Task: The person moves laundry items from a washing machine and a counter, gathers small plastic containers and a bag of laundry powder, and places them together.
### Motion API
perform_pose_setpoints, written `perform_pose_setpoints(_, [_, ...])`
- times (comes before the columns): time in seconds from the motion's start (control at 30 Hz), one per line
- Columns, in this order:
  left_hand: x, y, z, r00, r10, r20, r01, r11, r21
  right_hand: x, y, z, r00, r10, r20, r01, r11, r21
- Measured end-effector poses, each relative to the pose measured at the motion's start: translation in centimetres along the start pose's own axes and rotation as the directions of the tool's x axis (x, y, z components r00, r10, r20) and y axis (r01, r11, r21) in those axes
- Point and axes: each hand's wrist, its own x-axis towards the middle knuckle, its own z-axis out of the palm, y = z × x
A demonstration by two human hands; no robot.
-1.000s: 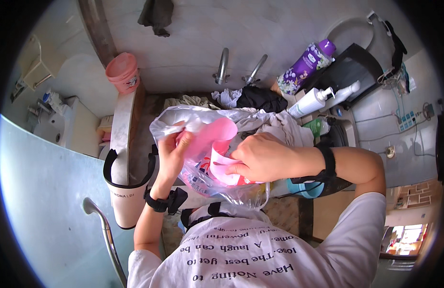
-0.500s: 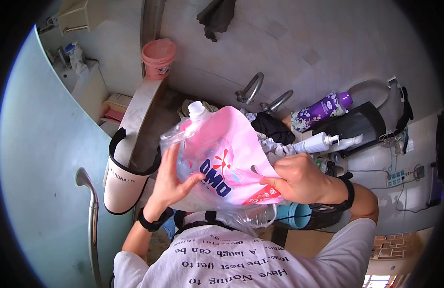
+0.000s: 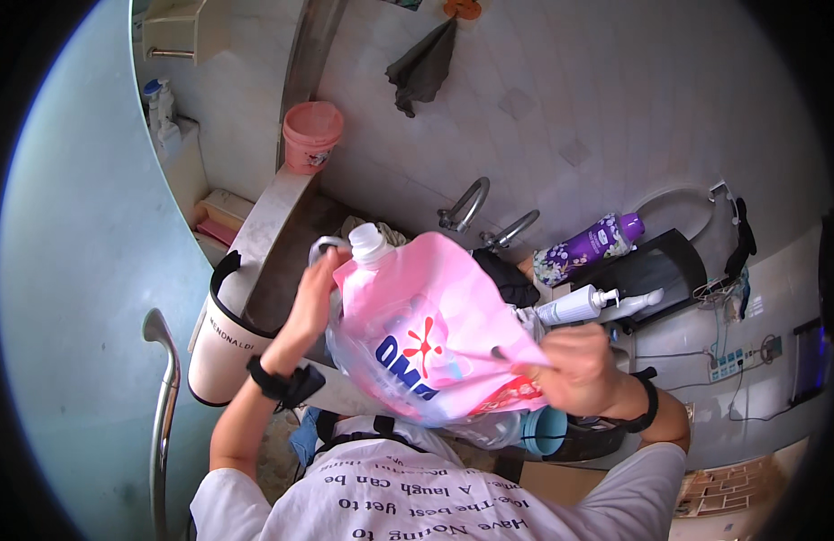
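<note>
A pink, floppy detergent refill pouch [image 3: 453, 316] with a white spout [image 3: 368, 243] at its upper left hangs tilted in front of my shirt. My left hand [image 3: 316, 293] is closed at the pouch's edge beside the spout; a small whitish, rounded piece at its fingertips is too unclear to name. My right hand [image 3: 579, 365] grips the pouch's right corner in a fist, near a small dark hole. Clear plastic [image 3: 354, 347] shows along the pouch's left and lower sides. Both wrists wear black bands.
Two curved taps [image 3: 471, 203] rise behind the pouch, with dark cloth beside them. A purple bottle [image 3: 592, 248] and a white pump bottle [image 3: 574, 305] lie at the right. A pink bucket [image 3: 311, 135] stands on the ledge, a cream bin [image 3: 227, 347] below. A glass panel fills the left.
My right hand has moved right and lower, drawing the pouch's corner along. My left hand has shifted up toward the spout, its thumb off the pouch's front. The view has shifted slightly.
</note>
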Motion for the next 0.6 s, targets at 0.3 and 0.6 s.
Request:
perform_pose_setpoints(0.3, [-6.9, -1.6, 0.8, 0.978, 0.21, -0.003, -0.207, 0.969, 0.132, 2.5, -2.5, -6.5, 0.939, 0.277, -0.204, -0.248, 0.956, 0.155])
perform_pose_setpoints(0.6, [-8.0, -6.1, 3.1, 0.961, 0.113, 0.254, -0.262, 0.676, 0.689, 2.2, -1.3, -11.1, 0.674, 0.44, -0.593, -0.155, 0.87, 0.468])
